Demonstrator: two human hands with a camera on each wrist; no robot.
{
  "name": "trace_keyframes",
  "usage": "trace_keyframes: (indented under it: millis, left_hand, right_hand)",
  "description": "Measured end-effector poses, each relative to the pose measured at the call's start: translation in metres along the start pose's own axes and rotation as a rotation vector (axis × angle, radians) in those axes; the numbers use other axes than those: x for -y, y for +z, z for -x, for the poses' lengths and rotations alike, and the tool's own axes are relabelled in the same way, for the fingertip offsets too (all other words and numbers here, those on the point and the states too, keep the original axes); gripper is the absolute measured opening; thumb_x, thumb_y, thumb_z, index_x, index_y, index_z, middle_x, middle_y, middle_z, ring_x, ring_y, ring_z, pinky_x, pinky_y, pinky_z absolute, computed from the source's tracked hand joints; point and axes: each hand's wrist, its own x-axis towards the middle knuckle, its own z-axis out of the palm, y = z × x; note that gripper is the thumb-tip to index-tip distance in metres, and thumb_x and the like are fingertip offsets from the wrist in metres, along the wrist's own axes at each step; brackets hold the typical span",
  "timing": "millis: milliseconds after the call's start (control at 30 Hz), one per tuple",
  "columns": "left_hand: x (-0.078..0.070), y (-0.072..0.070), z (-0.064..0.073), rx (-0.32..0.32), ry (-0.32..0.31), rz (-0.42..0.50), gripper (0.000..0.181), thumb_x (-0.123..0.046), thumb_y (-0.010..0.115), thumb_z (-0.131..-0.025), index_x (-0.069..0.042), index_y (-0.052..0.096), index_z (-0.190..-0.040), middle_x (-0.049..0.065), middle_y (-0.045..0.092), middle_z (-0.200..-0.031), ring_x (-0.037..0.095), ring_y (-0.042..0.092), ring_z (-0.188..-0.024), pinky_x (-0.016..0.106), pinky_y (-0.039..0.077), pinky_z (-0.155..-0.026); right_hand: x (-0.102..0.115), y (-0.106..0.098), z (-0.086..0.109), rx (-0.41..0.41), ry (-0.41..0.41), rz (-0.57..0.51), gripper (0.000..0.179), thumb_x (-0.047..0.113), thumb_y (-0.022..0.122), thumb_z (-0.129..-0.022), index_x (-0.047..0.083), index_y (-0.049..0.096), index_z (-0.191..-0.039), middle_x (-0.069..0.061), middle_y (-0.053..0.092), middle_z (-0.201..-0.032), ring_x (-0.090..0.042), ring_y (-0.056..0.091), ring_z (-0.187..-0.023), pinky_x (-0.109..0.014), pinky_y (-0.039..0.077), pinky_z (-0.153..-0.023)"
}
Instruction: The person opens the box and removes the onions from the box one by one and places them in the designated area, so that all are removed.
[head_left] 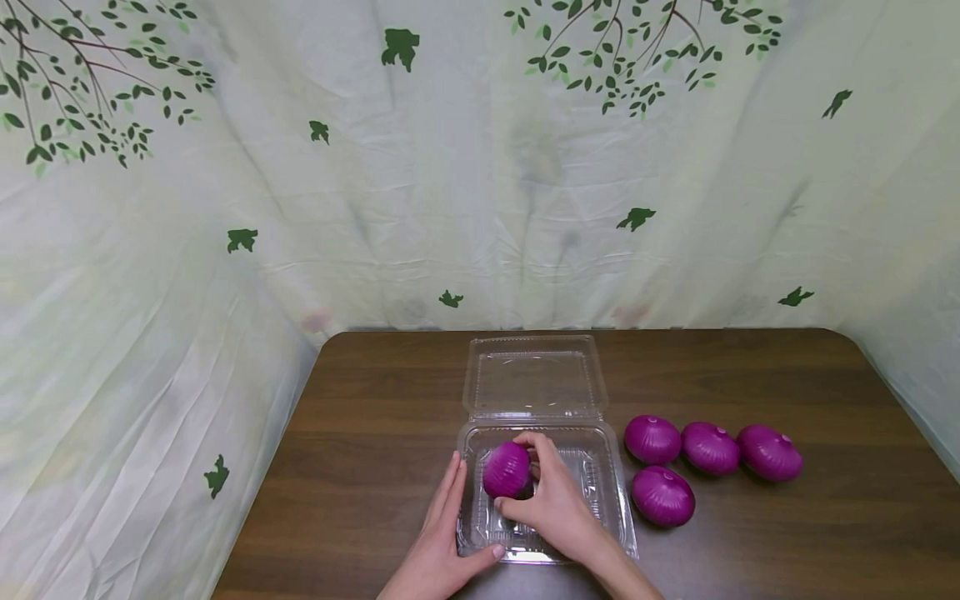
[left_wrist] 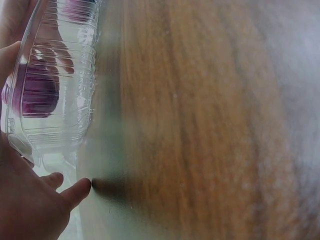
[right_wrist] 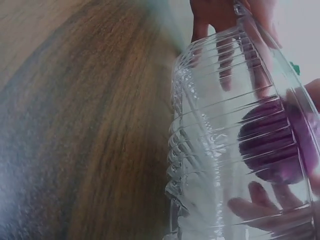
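A clear plastic clamshell container point(head_left: 619, 508) lies on the table with its lid point(head_left: 536, 375) folded back, away from me. My right hand point(head_left: 557, 504) reaches over the tray and holds a purple onion point(head_left: 506, 470) between thumb and fingers, above the tray's left part. Through the clear wall, the right wrist view also shows this onion point(right_wrist: 272, 142). Along the container's left side, my left hand point(head_left: 444, 533) rests with straight fingers, its thumb at the front rim. In the left wrist view, fingertips point(left_wrist: 77, 192) of that hand show beside the wall.
Right of the container several more purple onions sit close together: one at the back point(head_left: 652, 440), one in front point(head_left: 663, 497), others further right point(head_left: 770, 453). They stand on a brown wooden table point(head_left: 375, 433). Behind it hangs a pale cloth point(head_left: 480, 208) with leaf prints.
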Motion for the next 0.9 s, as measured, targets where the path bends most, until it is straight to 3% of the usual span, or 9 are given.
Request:
trace_keyframes:
  millis: [300,500,700,900]
  left_hand:
    - [-0.001,0.000,0.001,-0.002,-0.009,-0.008,0.114,-0.057,0.077,-0.077,-0.024,0.006,-0.160,-0.012,-0.005,-0.164,0.028,0.012,-0.147,0.062,0.027,-0.108]
    - [-0.001,0.001,0.002,-0.020,0.028,-0.019,0.113,-0.056,0.076,-0.078,-0.019,0.007,-0.160,-0.005,-0.002,-0.165,0.032,0.015,-0.146,0.063,0.029,-0.107]
    - [-0.002,0.000,0.002,-0.009,0.004,-0.015,0.113,-0.056,0.076,-0.078,-0.021,0.007,-0.160,-0.008,-0.003,-0.165,0.031,0.014,-0.147,0.064,0.029,-0.107]
    - [-0.003,-0.001,0.001,-0.002,-0.007,-0.002,0.113,-0.054,0.077,-0.077,-0.023,0.007,-0.160,-0.010,-0.004,-0.164,0.029,0.013,-0.147,0.063,0.029,-0.108]
  right_hand:
    - [-0.005,-0.003,0.005,-0.059,-0.012,0.015,0.078,0.011,0.089,-0.065,0.031,0.050,-0.130,0.007,0.047,-0.121,-0.018,0.055,-0.109,-0.030,0.052,-0.086]
    - [-0.007,-0.005,0.007,-0.073,-0.054,0.005,0.083,0.007,0.089,-0.064,0.042,0.052,-0.130,0.008,0.045,-0.124,-0.018,0.055,-0.108,-0.029,0.053,-0.085]
    - [-0.009,-0.008,0.012,-0.062,-0.100,0.006,0.085,0.008,0.088,-0.063,0.038,0.053,-0.134,0.005,0.045,-0.124,-0.018,0.059,-0.105,-0.030,0.055,-0.084]
    - [-0.008,-0.013,0.017,-0.075,-0.099,0.071,0.086,0.013,0.091,-0.062,0.038,0.052,-0.134,0.011,0.047,-0.122,-0.012,0.057,-0.104,-0.029,0.055,-0.082]
